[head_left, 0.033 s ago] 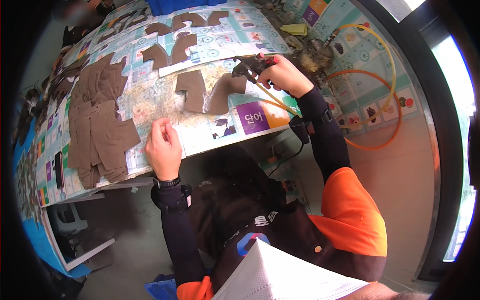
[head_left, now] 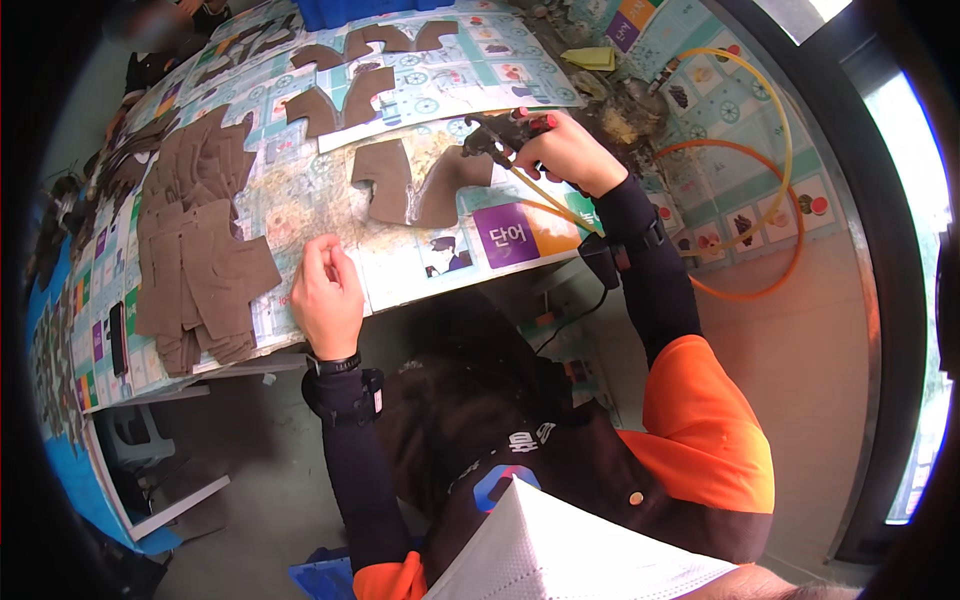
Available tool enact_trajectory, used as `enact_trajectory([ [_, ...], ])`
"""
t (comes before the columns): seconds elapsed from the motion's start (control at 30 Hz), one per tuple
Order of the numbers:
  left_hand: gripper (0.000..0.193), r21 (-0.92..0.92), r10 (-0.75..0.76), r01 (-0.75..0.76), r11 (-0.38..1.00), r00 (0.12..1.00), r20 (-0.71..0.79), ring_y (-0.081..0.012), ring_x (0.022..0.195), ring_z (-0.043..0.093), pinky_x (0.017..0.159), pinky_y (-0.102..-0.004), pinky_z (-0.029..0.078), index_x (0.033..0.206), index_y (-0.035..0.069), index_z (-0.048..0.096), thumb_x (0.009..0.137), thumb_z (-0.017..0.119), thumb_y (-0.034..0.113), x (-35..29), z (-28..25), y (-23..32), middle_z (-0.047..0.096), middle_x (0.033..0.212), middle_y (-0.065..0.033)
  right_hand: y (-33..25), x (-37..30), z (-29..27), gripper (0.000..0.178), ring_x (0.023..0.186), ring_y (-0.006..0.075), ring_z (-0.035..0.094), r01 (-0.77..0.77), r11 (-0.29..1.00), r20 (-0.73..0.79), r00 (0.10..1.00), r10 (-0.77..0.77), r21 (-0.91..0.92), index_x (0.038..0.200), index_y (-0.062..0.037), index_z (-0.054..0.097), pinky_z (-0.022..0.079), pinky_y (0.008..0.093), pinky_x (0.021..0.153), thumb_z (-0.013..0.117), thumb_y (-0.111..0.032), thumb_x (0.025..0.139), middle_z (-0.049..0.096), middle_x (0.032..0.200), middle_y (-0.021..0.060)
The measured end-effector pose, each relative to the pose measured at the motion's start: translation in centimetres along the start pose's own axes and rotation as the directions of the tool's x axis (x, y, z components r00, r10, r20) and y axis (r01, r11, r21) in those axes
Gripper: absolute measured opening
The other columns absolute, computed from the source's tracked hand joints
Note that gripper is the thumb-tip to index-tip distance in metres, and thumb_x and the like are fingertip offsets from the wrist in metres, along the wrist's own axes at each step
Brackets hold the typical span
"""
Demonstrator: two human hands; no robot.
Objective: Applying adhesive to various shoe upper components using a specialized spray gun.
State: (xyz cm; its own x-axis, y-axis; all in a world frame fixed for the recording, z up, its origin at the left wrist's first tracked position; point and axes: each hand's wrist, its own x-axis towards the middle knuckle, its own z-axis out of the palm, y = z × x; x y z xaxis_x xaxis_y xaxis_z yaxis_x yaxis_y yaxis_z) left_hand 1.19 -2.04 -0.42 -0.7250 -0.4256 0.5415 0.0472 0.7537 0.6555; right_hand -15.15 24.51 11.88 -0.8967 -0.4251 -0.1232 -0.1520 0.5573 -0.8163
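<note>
My right hand [head_left: 562,150] is wrapped round a dark, grimy spray gun [head_left: 500,135] with red parts, its nozzle over the right arm of a brown V-shaped piece [head_left: 440,200]. The piece lies flat on the table, with a whitish wet-looking streak along its inner notch. A thin yellow hose [head_left: 545,200] runs from the gun toward my wrist. My left hand [head_left: 328,295] rests at the table's front edge, fingers curled in and nothing seen in them. Left of it lies a thick stack of brown cut pieces [head_left: 205,260].
More brown pieces [head_left: 345,100] lie on a white sheet farther back. A blue bin [head_left: 375,12] stands at the far edge. Yellow and orange hoses [head_left: 790,250] loop along the right wall. A phone [head_left: 118,340] lies at the left. Another person is at the far left.
</note>
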Motion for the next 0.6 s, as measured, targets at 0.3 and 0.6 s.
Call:
enact_trajectory([
  [0.3, 0.009, 0.015, 0.01, -0.01, 1.0, 1.0, -0.006, -0.0247, 0.063, 0.064, 0.059, -0.037, 0.05, 0.101, 0.007, 0.063, 0.092, 0.06, 0.007, 0.0, 0.1, 0.1, 0.066, 0.075, -0.0095, 0.5, -0.9, 1.3, 0.01, 0.054, 0.0184, 0.053, 0.202, 0.979, 0.179, 0.963, -0.2, 0.006, 0.072, 0.0, 0.064, 0.041, 0.0307, 0.052, 0.063, -0.002, 0.062, 0.063, 0.07, 0.0073],
  [0.6, 0.008, 0.026, 0.005, -0.004, 1.0, 1.0, -0.007, -0.0239, 0.063, 0.064, 0.059, -0.0366, 0.049, 0.1, 0.007, 0.063, 0.092, 0.061, 0.007, 0.2, 0.0, 0.2, 0.065, 0.074, -0.0089, 0.5, -1.9, 2.9, 0.017, 0.059, 0.0086, 0.052, 0.082, 0.99, 0.326, 0.938, -0.116, 0.115, 0.088, 0.0037, 0.063, 0.041, 0.0268, 0.055, 0.068, -0.003, 0.073, 0.06, 0.067, 0.0024],
])
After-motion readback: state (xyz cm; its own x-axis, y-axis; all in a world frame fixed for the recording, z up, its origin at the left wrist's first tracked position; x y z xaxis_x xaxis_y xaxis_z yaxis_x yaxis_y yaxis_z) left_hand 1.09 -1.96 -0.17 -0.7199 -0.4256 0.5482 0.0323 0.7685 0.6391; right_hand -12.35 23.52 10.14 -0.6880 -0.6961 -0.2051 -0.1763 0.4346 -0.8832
